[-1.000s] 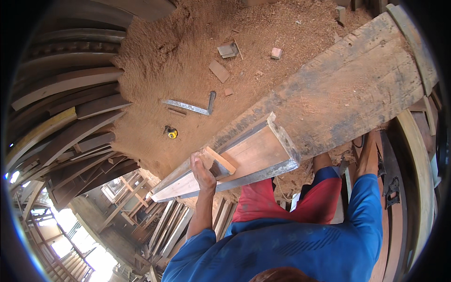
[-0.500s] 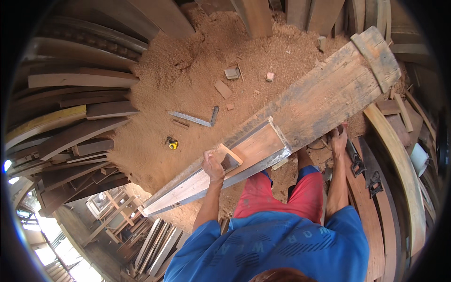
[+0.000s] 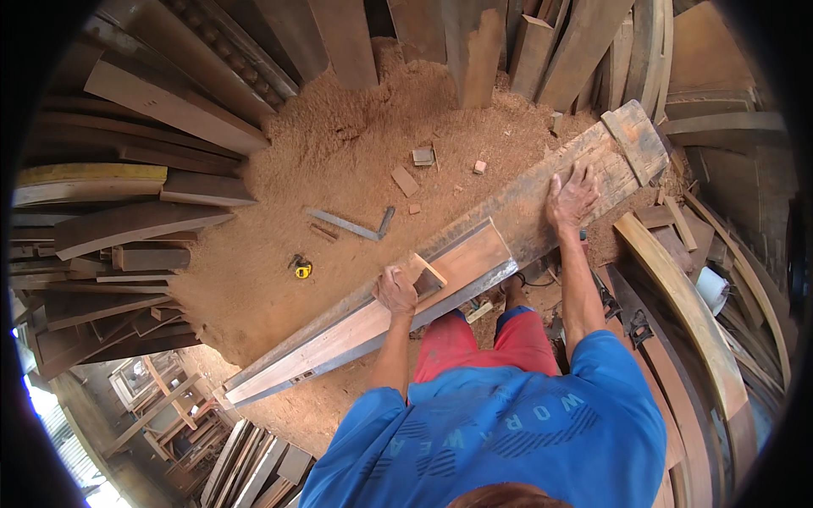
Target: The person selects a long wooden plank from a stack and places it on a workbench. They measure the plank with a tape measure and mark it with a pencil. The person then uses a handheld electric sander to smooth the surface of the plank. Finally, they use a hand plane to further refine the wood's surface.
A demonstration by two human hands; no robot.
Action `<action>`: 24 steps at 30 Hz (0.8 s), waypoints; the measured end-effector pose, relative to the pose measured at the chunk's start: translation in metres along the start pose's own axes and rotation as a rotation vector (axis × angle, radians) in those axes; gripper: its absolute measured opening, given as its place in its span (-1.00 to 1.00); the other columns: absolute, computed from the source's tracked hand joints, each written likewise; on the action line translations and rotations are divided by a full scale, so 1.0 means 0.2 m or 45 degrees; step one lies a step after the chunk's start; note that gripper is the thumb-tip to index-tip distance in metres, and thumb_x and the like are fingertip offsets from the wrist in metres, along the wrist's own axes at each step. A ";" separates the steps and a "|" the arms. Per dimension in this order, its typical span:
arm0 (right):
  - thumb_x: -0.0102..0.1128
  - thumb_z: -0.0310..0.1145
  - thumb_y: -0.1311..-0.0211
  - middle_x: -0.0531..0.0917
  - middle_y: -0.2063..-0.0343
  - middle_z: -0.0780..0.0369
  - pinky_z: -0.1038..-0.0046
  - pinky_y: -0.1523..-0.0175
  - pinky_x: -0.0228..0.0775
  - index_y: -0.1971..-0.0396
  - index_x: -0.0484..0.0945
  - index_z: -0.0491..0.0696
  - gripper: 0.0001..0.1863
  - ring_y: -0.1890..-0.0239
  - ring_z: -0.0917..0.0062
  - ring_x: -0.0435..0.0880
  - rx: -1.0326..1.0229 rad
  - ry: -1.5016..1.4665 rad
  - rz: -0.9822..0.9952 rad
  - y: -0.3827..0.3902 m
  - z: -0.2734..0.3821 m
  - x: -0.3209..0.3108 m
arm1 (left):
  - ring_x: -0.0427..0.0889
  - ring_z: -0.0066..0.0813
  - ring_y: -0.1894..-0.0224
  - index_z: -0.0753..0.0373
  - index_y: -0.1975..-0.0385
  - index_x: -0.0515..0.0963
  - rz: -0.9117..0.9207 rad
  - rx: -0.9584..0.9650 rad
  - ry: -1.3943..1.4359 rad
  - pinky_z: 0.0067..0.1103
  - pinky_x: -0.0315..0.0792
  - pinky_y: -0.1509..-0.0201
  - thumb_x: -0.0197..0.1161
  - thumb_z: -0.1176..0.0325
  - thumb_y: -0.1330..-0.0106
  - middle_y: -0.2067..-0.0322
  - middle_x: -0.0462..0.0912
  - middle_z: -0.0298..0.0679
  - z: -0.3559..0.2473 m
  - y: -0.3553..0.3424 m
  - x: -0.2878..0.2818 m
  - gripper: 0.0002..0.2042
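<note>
A long worn plank (image 3: 542,224) lies slantwise in front of me, from lower left to upper right. On it rests a paler, narrower board (image 3: 474,254). Along that board's near side runs a long grey metal bar (image 3: 373,340) with small slots, resembling a spirit level. My left hand (image 3: 395,290) is closed on a small wooden piece (image 3: 430,273) with a pale edge and a dark side, standing on the board; its full shape is partly hidden. Farther up the plank, my right hand (image 3: 573,199) lies flat with fingers spread, holding nothing.
Sawdust (image 3: 279,292) covers the floor ahead, with an L-shaped metal square (image 3: 347,223), a yellow tape measure (image 3: 301,270) and small offcuts (image 3: 405,180). Timber planks (image 3: 127,182) ring the area. Dark clamp-like tools (image 3: 639,326) and a curved beam (image 3: 677,296) are at right.
My right hand has come up from below the plank's near edge and now lies on its top. My left hand stays on the small wooden piece. The view has shifted slightly.
</note>
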State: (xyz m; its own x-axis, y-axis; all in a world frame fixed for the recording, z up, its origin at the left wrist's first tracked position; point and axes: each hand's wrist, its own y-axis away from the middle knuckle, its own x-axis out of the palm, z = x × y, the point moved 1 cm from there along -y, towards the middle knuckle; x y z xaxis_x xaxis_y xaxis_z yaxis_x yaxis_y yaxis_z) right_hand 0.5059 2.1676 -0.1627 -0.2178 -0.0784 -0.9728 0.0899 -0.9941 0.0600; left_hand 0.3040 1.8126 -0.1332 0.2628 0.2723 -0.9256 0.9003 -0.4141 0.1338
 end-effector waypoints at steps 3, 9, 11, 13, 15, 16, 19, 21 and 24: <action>0.08 0.02 -0.26 0.09 -0.39 0.16 0.04 -0.47 -0.33 -0.36 0.16 0.09 -0.29 -0.45 0.20 -0.05 -0.006 0.109 -0.064 0.03 0.02 0.08 | 0.55 -0.01 0.17 0.16 0.32 0.51 0.030 -0.044 -0.022 -0.19 0.21 -0.02 -0.13 0.14 -0.33 0.35 0.64 -0.03 -0.01 0.02 -0.02 -0.70; 0.04 -0.01 -0.25 0.12 -0.38 0.18 0.05 -0.45 -0.32 -0.35 0.17 0.14 -0.32 -0.45 0.22 -0.04 -0.018 0.134 -0.184 0.01 -0.01 0.16 | 0.56 0.01 0.21 0.18 0.31 0.49 0.044 0.008 -0.011 -0.18 0.23 0.00 -0.13 0.14 -0.33 0.36 0.64 -0.04 -0.01 0.01 -0.02 -0.70; 0.04 -0.01 -0.24 0.13 -0.38 0.19 0.04 -0.45 -0.31 -0.35 0.18 0.14 -0.32 -0.44 0.22 -0.02 -0.009 0.143 -0.196 0.01 -0.02 0.17 | 0.56 0.01 0.22 0.20 0.32 0.49 0.047 0.027 -0.011 -0.18 0.23 0.00 -0.13 0.13 -0.32 0.36 0.64 -0.04 0.00 0.01 -0.01 -0.69; 0.04 -0.01 -0.24 0.15 -0.37 0.19 0.03 -0.44 -0.30 -0.35 0.19 0.15 -0.33 -0.43 0.22 0.00 0.017 0.134 -0.190 0.01 -0.02 0.18 | 0.56 0.00 0.22 0.21 0.32 0.48 0.080 0.013 -0.051 -0.19 0.23 0.00 -0.12 0.13 -0.32 0.37 0.63 -0.03 -0.01 0.01 -0.01 -0.69; 0.05 -0.02 -0.23 0.14 -0.37 0.19 0.03 -0.44 -0.29 -0.35 0.19 0.15 -0.33 -0.44 0.23 0.00 0.010 0.130 -0.204 0.01 -0.02 0.18 | 0.54 0.05 0.22 0.20 0.30 0.47 0.069 0.039 -0.045 -0.18 0.22 0.03 -0.16 0.13 -0.34 0.36 0.61 0.00 -0.02 0.01 -0.03 -0.69; 0.05 -0.02 -0.23 0.14 -0.37 0.19 0.03 -0.44 -0.29 -0.34 0.19 0.15 -0.33 -0.44 0.23 -0.01 0.006 0.129 -0.212 0.01 -0.02 0.18 | 0.53 0.07 0.22 0.20 0.28 0.46 0.064 0.053 -0.041 -0.18 0.21 0.04 -0.18 0.13 -0.35 0.35 0.60 0.01 -0.02 0.01 -0.03 -0.69; 0.08 -0.09 -0.25 0.18 -0.35 0.16 0.05 -0.41 -0.18 -0.32 0.22 0.12 -0.37 -0.39 0.18 0.06 0.018 0.147 -0.218 0.02 0.03 0.13 | 0.53 0.07 0.22 0.20 0.27 0.46 0.091 0.049 -0.027 -0.18 0.21 0.04 -0.16 0.13 -0.36 0.34 0.60 0.01 -0.02 0.01 -0.04 -0.69; 0.08 -0.09 -0.25 0.18 -0.36 0.16 0.05 -0.41 -0.19 -0.32 0.22 0.12 -0.37 -0.40 0.18 0.05 0.018 0.129 -0.205 0.01 0.04 0.12 | 0.53 0.07 0.22 0.20 0.26 0.46 0.087 0.064 -0.020 -0.18 0.22 0.05 -0.15 0.14 -0.36 0.33 0.60 0.01 -0.02 0.01 -0.04 -0.70; 0.07 -0.09 -0.26 0.16 -0.36 0.15 0.05 -0.42 -0.21 -0.32 0.22 0.12 -0.37 -0.40 0.17 0.04 0.019 0.116 -0.205 0.02 0.04 0.11 | 0.53 0.08 0.21 0.21 0.26 0.47 0.091 0.064 0.003 -0.17 0.23 0.06 -0.14 0.15 -0.36 0.33 0.59 0.02 -0.02 0.00 -0.05 -0.70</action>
State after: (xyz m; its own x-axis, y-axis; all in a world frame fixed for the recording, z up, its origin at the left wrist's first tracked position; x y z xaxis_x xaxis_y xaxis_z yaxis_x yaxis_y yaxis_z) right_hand 0.4927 2.1617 -0.1825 -0.1392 0.0886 -0.9863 0.0466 -0.9943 -0.0959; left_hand 0.3035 1.8141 -0.1228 0.3268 0.2425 -0.9135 0.8606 -0.4759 0.1815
